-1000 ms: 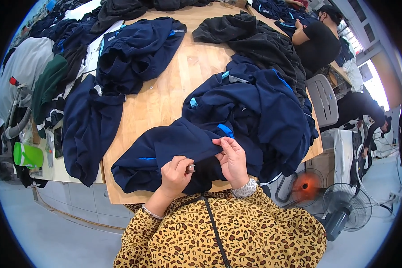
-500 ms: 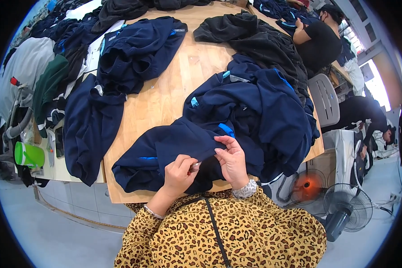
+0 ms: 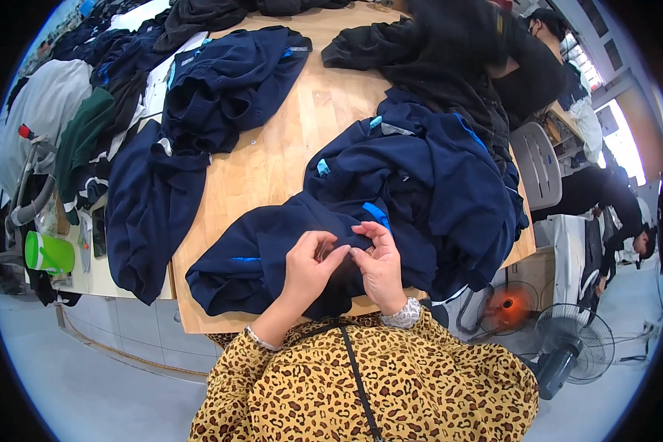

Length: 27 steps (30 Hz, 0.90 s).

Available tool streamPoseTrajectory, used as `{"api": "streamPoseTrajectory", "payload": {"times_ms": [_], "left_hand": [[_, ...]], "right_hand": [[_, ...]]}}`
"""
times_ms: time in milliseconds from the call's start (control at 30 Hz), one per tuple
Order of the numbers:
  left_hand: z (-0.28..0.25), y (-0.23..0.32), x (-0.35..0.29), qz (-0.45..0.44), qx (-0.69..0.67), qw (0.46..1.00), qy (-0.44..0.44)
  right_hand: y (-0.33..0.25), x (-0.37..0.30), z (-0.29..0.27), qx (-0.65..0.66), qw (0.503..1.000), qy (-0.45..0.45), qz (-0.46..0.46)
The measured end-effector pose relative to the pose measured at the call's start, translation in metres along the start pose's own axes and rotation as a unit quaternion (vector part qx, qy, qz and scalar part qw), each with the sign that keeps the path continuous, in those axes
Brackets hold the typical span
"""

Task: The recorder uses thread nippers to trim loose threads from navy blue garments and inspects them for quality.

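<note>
A navy garment (image 3: pixel 232 243) with bright blue trim lies bunched at the table's near edge, right in front of me. My right hand (image 3: pixel 381 267) pinches a bit of its cloth between thumb and fingers. Close beside it, my left hand (image 3: pixel 308 267) is closed with curled fingers, and its thumb tip meets the right thumb over the cloth. Something small and shiny shows within the left fingers, too small to name. More navy garments (image 3: pixel 449 184), with light blue tabs, are heaped just beyond my right hand.
The wooden table (image 3: pixel 261 158) also bears navy garments (image 3: pixel 225 88) at left and dark clothing (image 3: pixel 376 48) at far right. A green bucket (image 3: pixel 49 253) stands on the left. Near the right edge are a grey chair (image 3: pixel 535 166), a fan (image 3: pixel 573 342) and co-workers (image 3: pixel 619 202).
My left hand has moved up and right, bringing its thumb to the right hand's thumb. A co-worker at far right now swings dark clothing, blurred, over the pile.
</note>
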<state>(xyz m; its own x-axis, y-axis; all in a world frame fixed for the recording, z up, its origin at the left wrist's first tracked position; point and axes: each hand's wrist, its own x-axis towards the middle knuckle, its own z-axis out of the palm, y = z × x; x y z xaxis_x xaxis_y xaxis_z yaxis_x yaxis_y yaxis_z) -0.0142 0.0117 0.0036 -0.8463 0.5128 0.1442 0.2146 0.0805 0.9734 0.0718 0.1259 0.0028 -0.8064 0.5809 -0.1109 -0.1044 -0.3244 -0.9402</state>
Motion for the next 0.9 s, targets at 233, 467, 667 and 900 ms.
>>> {"api": "streamPoseTrajectory", "payload": {"times_ms": [233,467,667,900], "left_hand": [[0.001,-0.014,0.006,-0.143,-0.15,0.977,-0.041],[-0.008,-0.006,0.017,-0.211,-0.176,0.954,-0.117],[-0.013,-0.004,0.021,-0.239,-0.17,0.944,-0.149],[-0.014,0.0,0.023,-0.25,-0.176,0.938,-0.16]], "right_hand": [[-0.004,-0.001,-0.001,0.064,0.996,0.018,0.058],[-0.004,0.0,0.004,-0.03,0.999,-0.019,-0.039],[-0.006,-0.001,0.004,-0.071,0.995,-0.04,-0.057],[-0.006,0.0,0.002,-0.094,0.993,-0.045,-0.061]]}}
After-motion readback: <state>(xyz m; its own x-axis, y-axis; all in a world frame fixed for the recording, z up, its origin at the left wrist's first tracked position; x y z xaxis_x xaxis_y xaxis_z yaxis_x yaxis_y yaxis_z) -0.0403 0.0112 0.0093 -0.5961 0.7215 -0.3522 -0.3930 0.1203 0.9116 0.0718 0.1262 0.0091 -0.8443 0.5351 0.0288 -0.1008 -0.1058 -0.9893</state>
